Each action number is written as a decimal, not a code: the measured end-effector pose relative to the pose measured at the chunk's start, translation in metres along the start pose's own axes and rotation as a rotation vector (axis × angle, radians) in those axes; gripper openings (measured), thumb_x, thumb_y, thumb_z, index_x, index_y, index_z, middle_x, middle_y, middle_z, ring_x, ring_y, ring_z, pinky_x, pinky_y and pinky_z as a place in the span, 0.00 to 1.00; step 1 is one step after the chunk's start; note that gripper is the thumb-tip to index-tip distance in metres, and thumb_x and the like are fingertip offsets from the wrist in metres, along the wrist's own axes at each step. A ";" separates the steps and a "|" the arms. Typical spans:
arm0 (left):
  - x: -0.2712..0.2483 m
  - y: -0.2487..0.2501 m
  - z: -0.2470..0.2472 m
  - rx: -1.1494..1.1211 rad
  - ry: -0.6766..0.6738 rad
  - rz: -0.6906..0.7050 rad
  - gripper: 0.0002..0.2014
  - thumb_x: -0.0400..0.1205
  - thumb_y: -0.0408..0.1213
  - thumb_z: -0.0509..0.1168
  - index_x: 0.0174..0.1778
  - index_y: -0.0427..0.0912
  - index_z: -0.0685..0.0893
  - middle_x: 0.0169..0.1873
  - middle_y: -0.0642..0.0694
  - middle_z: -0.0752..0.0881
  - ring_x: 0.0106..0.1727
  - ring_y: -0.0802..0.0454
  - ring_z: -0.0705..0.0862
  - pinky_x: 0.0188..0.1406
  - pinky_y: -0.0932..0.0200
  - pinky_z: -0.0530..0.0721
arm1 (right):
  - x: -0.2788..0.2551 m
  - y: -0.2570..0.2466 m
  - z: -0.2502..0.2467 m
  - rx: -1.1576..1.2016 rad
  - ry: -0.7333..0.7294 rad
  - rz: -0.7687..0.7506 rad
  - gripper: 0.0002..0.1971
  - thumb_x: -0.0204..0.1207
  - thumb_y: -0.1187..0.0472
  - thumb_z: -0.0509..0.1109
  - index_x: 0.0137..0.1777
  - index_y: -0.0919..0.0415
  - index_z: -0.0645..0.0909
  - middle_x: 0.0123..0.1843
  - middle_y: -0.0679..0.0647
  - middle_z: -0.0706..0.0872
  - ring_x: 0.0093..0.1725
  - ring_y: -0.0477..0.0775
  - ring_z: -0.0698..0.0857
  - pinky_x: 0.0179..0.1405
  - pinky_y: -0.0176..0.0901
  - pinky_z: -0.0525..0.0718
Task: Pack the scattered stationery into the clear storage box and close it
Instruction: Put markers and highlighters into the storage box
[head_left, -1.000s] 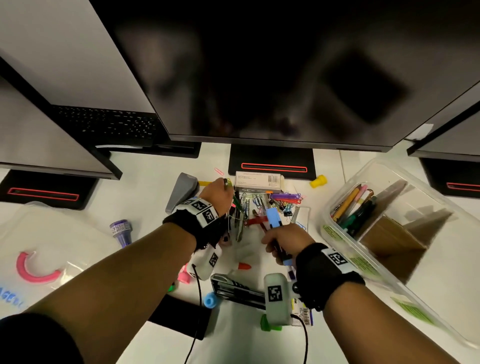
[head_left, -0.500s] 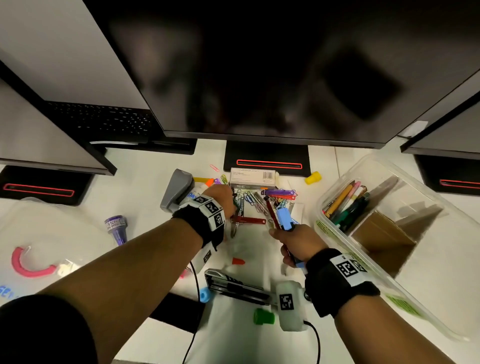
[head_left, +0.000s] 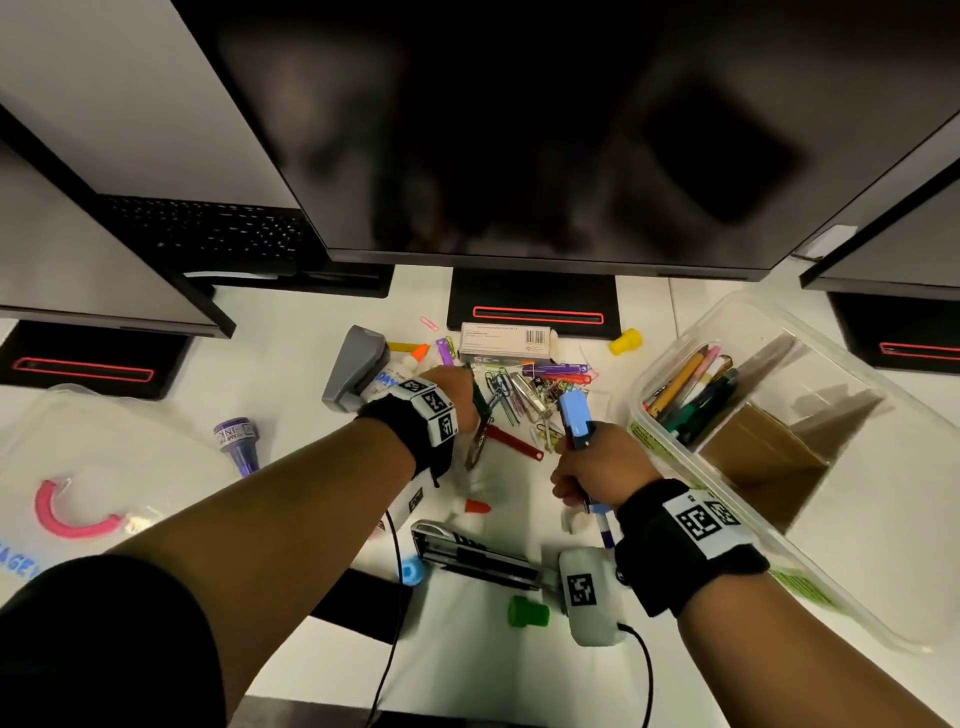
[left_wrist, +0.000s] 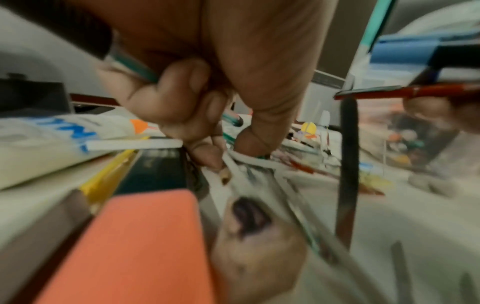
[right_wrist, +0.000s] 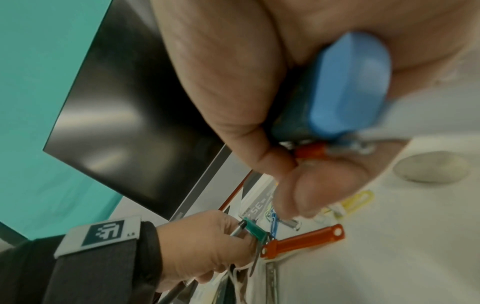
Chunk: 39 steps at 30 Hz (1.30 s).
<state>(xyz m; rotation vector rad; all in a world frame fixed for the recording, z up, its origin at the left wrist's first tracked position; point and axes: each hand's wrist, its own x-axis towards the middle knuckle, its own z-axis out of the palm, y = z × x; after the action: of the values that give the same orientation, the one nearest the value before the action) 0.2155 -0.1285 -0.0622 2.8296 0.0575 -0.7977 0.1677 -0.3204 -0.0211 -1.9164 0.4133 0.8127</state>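
**Both hands full over the stationery pile**

The left hand (head_left: 451, 391) is curled over the middle of the scattered pile on the white counter (head_left: 291, 353), fingers closed around a green pen (head_left: 479, 399) and some thin metal pieces that hang below the fist; the left wrist view is too blurred to name those pieces. The right hand (head_left: 597, 462) sits just to the right of it, fingers wrapped round a bundle: a light blue stapler (head_left: 574, 415) sticking up out of the fist, with a red pen (left_wrist: 405, 92) beside it and a blue-and-white pen end (head_left: 603, 530) poking out under the wrist.

Between and behind the hands lie coloured paper clips (head_left: 501, 395), a red key tag (head_left: 514, 442) and a white staple box (head_left: 506, 340). A grey hole punch (head_left: 356, 364) and a glue bottle (head_left: 400, 370) with an orange tip lie at the left of the pile; a yellow cap (head_left: 626, 341) lies to the right of the staple box.

The clear storage box (head_left: 852, 525) stands open at the right of the counter, near the right hand. Its far compartment holds pens and pencils (head_left: 693, 389), and a brown cardboard divider (head_left: 763, 457) sits in it.

Nearer the person lie a black stapler (head_left: 478, 556), a green cap (head_left: 527, 612), a small blue cap (head_left: 413, 570) and a red cap (head_left: 477, 506). A purple ink bottle (head_left: 238, 441) stands at the left, beside a clear lid (head_left: 130, 467) with a pink arc on it.
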 end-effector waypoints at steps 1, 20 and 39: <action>-0.001 -0.001 -0.004 -0.013 -0.022 -0.009 0.10 0.76 0.42 0.67 0.47 0.38 0.81 0.39 0.44 0.81 0.39 0.47 0.81 0.37 0.57 0.78 | 0.000 -0.001 0.001 -0.001 0.001 -0.006 0.10 0.75 0.76 0.60 0.35 0.64 0.73 0.29 0.63 0.81 0.17 0.52 0.80 0.19 0.36 0.79; -0.083 -0.120 -0.032 -0.945 0.275 -0.363 0.13 0.86 0.31 0.52 0.39 0.36 0.78 0.31 0.37 0.79 0.34 0.41 0.81 0.30 0.61 0.80 | 0.027 -0.070 0.116 -0.511 0.012 -0.207 0.13 0.76 0.53 0.70 0.51 0.64 0.81 0.48 0.63 0.85 0.49 0.64 0.85 0.37 0.41 0.78; -0.100 -0.137 0.003 -0.179 -0.093 -0.356 0.21 0.81 0.51 0.61 0.58 0.35 0.80 0.54 0.42 0.84 0.61 0.41 0.82 0.48 0.56 0.77 | 0.016 -0.062 0.086 -0.404 0.100 -0.089 0.09 0.67 0.64 0.72 0.30 0.64 0.77 0.25 0.58 0.79 0.25 0.58 0.76 0.28 0.41 0.74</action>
<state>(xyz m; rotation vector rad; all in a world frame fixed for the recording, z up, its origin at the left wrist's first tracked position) 0.1162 0.0066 -0.0377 2.6422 0.6006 -0.9387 0.1847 -0.2142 -0.0171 -2.3396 0.2323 0.7868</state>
